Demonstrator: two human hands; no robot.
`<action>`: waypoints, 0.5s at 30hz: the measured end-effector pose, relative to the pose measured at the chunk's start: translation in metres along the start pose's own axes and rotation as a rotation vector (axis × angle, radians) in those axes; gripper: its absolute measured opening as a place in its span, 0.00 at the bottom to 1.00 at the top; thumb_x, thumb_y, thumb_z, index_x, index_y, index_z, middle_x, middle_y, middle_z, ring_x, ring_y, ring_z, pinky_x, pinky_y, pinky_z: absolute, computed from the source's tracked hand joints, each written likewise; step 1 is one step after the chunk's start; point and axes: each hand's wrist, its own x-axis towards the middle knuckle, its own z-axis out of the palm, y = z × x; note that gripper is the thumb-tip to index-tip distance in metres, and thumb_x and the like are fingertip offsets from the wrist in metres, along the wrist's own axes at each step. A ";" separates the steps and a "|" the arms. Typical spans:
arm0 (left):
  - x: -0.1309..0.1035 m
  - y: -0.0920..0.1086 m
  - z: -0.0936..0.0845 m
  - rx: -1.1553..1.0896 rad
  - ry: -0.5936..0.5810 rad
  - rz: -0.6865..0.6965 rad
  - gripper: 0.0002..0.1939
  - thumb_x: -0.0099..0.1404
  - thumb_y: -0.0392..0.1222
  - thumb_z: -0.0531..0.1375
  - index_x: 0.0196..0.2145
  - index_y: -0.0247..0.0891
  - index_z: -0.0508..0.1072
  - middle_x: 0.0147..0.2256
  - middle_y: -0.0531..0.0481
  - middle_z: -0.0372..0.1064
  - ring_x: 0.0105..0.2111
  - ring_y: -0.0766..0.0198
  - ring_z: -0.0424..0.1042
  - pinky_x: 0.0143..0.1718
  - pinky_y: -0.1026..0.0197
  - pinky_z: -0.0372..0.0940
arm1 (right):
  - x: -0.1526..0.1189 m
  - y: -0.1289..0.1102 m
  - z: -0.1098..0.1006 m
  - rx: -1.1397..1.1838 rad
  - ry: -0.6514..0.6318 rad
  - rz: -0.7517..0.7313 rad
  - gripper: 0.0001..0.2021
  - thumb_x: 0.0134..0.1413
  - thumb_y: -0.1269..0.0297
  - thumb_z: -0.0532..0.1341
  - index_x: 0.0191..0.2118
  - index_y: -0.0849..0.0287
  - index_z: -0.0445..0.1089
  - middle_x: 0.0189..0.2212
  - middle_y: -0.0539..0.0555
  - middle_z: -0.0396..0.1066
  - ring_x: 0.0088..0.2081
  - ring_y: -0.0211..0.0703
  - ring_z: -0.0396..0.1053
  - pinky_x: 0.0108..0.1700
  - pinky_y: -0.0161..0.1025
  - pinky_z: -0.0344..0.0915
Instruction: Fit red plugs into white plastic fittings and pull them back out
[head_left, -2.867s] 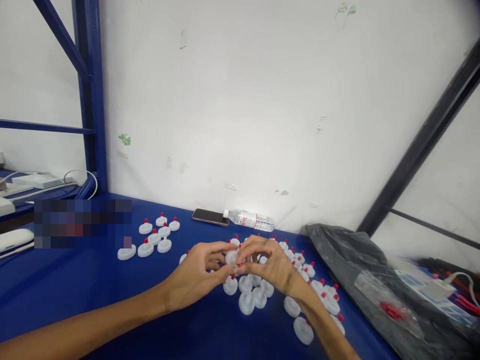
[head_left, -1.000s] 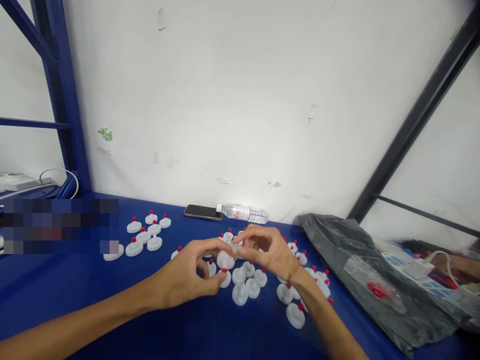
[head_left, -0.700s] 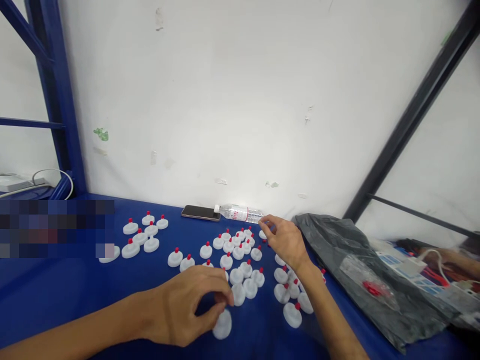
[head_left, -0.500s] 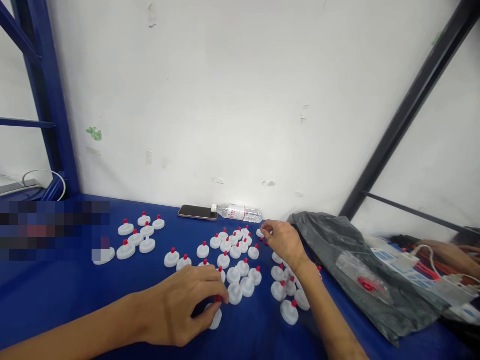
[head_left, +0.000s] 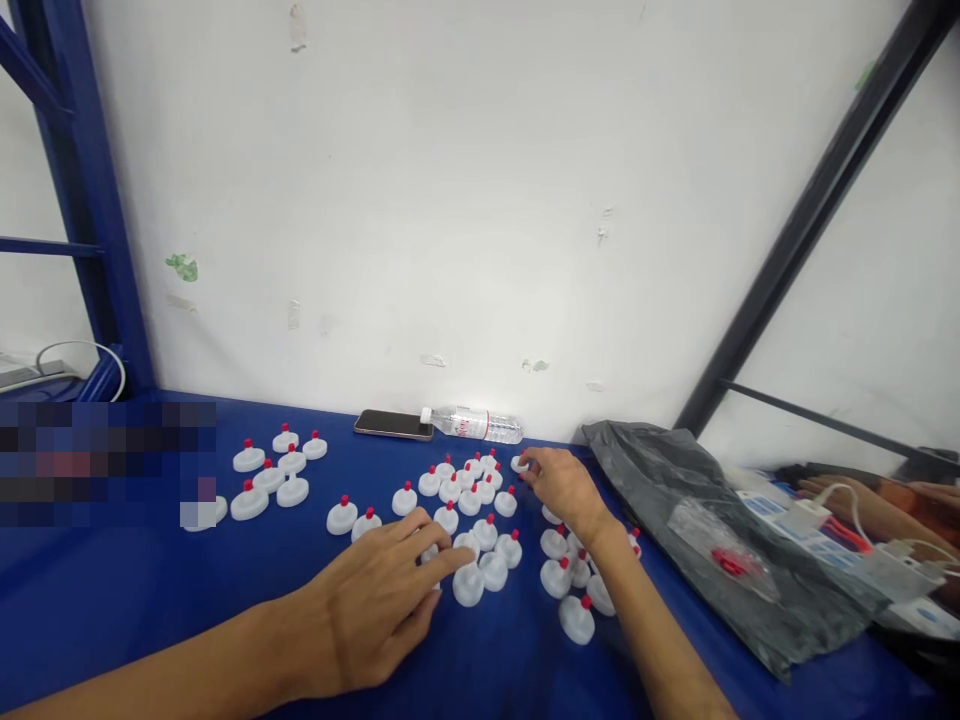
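Observation:
My left hand (head_left: 382,595) is low over the middle of the blue table, its index finger stretched out and its thumb apart. Behind those fingers, white round caps with red tips are partly hidden. Just past the fingertips lies another white cap (head_left: 469,586). My right hand (head_left: 559,485) reaches to the back of the table with fingertips pinched. Against those fingertips is a white cap (head_left: 517,464), with a bit of red below; what the pinch holds is hidden. Several red-tipped caps (head_left: 577,620) sit by my right forearm.
More red-tipped caps (head_left: 268,477) are grouped at the left. A phone (head_left: 394,425) and a clear bottle (head_left: 480,424) lie along the wall. On the right, a grey plastic bag (head_left: 697,560) bears a clear packet of red pieces (head_left: 731,562), beside power strips and cables.
My left hand has moved slightly up and its index finger has straightened; the cap it pinched has left its near spot. My right hand has stayed nearly in place.

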 end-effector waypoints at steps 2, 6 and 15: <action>0.000 0.006 0.000 -0.026 -0.034 0.007 0.34 0.68 0.27 0.60 0.69 0.46 0.64 0.55 0.46 0.74 0.52 0.52 0.74 0.55 0.52 0.72 | 0.000 -0.003 0.001 -0.010 0.011 -0.025 0.15 0.73 0.55 0.66 0.58 0.56 0.75 0.55 0.56 0.78 0.53 0.49 0.79 0.57 0.55 0.78; -0.001 0.005 0.002 -0.067 -0.027 -0.023 0.34 0.70 0.29 0.60 0.70 0.45 0.64 0.58 0.43 0.71 0.56 0.48 0.73 0.59 0.46 0.72 | 0.000 -0.007 0.005 -0.045 0.011 -0.055 0.16 0.73 0.55 0.66 0.59 0.56 0.75 0.57 0.57 0.77 0.56 0.51 0.77 0.59 0.57 0.77; -0.003 -0.012 0.003 -0.078 -0.014 0.043 0.30 0.71 0.33 0.60 0.69 0.44 0.66 0.63 0.43 0.75 0.66 0.46 0.70 0.69 0.40 0.67 | 0.001 -0.003 0.008 -0.097 -0.013 -0.053 0.15 0.72 0.55 0.67 0.58 0.56 0.76 0.58 0.57 0.77 0.56 0.52 0.77 0.59 0.57 0.76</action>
